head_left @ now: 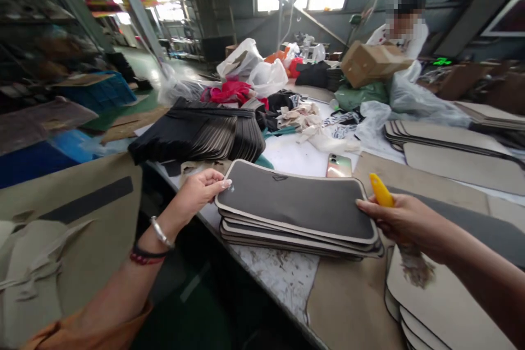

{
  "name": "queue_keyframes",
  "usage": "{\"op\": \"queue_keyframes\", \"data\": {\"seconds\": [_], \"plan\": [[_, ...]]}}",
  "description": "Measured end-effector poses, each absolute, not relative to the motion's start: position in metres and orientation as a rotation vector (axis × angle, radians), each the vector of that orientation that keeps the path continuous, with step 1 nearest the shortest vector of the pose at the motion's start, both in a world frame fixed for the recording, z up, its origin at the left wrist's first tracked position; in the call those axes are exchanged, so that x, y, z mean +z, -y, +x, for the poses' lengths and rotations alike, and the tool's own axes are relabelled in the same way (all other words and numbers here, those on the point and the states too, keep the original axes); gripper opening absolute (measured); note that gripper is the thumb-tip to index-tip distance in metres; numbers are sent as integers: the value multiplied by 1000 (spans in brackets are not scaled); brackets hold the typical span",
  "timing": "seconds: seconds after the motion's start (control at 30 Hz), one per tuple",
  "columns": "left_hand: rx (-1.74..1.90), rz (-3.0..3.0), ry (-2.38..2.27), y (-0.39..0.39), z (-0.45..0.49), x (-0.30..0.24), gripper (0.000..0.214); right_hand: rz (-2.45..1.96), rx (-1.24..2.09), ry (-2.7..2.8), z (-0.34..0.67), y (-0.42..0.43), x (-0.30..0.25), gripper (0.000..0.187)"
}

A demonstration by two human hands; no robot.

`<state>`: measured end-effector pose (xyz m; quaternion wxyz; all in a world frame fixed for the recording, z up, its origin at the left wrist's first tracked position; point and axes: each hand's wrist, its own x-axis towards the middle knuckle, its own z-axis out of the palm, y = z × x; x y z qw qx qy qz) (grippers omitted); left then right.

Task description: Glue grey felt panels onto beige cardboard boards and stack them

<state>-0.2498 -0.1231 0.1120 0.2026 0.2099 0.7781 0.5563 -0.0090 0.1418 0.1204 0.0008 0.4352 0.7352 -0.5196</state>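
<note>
A dark grey panel (pixel 291 197) with a pale border and rounded corners lies on top of a stack of similar panels (pixel 287 239) at the table edge. My left hand (pixel 200 191) pinches its left corner between thumb and fingers. In my right hand (pixel 404 224) is a brush with a yellow handle (pixel 381 190); its messy bristles point down over pale panels (pixel 451 290). The thumb of that hand also touches the right edge of the dark panel. A small mark shows near the top edge of the panel.
Behind the stack lies a phone (pixel 339 165). To the left is a row of black folded pieces (pixel 197 131). Fabric scraps (pixel 301 116) and plastic bags (pixel 268 76) heap farther back. More panels (pixel 463 164) lie at the right. A person (pixel 418 35) stands behind a cardboard box (pixel 371 63).
</note>
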Motion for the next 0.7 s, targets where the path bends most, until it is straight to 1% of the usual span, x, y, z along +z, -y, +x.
{"op": "queue_keyframes", "data": {"seconds": [0.07,0.1,0.2,0.37,0.57,0.7], "plan": [[1530,586,-2185,125,-249,109,42,1299,-1781,-2218,-10,-141,120,37],[1516,591,-2190,125,-249,108,44,1312,-1782,-2227,-11,-141,120,36],[1448,597,-2238,125,-250,104,49,1369,-1652,-2331,-14,-140,119,31],[1324,611,-2319,124,-250,101,53,1421,-1363,-2441,-16,-138,120,29],[1337,588,-2305,127,-254,98,48,1429,-1268,-2495,-16,-137,125,29],[1334,603,-2280,129,-258,94,49,1416,-1203,-2514,-15,-138,128,27]]}}
